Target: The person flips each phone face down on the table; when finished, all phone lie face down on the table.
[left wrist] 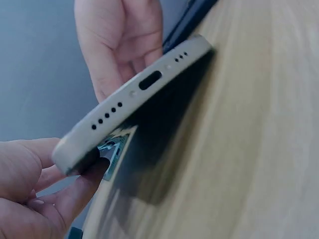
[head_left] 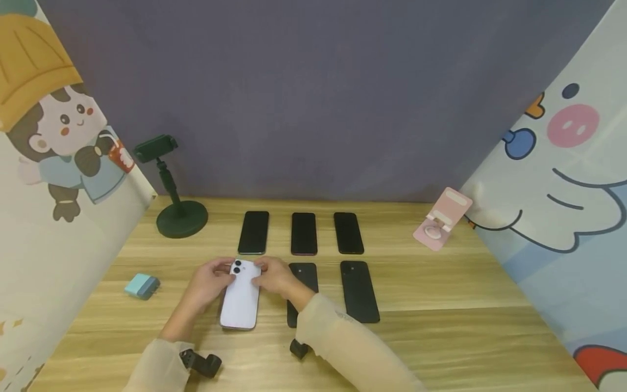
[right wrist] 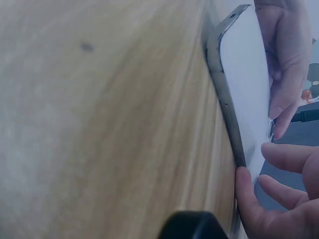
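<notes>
A white smartphone lies back side up between both hands, its two camera lenses at the far end. My left hand pinches its far left corner, the thumb on the back. At the far right corner my right hand holds it the same way. In the left wrist view, the charging-port end of the phone faces the camera and a dark shadow falls beneath it. The right wrist view has a fingertip of the right hand along the phone's side edge.
Behind are three dark phones in a row, the middle one among them. Two black phones lie right, one beyond another partly behind the right hand. Also there: a blue charger, a dark-green phone stand, a pink folding stand.
</notes>
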Demonstrator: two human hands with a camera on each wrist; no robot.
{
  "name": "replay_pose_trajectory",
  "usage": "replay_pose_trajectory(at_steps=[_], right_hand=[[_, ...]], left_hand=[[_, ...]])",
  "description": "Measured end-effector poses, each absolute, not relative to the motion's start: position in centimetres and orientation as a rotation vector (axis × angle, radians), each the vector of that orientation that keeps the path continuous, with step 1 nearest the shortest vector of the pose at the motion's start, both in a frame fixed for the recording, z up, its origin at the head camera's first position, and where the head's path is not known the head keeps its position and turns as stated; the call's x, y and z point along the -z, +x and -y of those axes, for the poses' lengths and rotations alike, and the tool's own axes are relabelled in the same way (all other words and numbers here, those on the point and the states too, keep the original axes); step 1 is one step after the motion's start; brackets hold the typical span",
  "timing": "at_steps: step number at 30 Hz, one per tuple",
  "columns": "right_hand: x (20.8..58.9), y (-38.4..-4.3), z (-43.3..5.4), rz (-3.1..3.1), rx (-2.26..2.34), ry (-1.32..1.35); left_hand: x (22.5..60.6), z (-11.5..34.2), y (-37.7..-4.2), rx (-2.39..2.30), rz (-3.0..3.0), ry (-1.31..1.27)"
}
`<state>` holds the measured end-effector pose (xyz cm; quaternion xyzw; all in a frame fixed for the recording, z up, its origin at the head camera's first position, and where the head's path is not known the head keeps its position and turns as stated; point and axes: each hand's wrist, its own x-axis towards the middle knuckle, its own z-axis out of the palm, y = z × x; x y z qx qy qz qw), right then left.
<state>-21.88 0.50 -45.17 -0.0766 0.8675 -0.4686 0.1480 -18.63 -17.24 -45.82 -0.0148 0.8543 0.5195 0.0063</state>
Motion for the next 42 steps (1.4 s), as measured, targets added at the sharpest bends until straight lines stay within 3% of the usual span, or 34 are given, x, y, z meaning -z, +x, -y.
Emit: replay_pose_trajectory(at_steps=[32, 42], right_hand=[[44.5, -22.4, 0.8, -2.729, 0.936, -0.253], [44.5, -25.8, -1.2, -2.71, 1.072, -0.34]], left_hand=[[45.6, 16.8, -19.3, -1.167, -2.89, -0.016], [45.7, 18.4, -23.3, -1.478, -2.814, 0.08]])
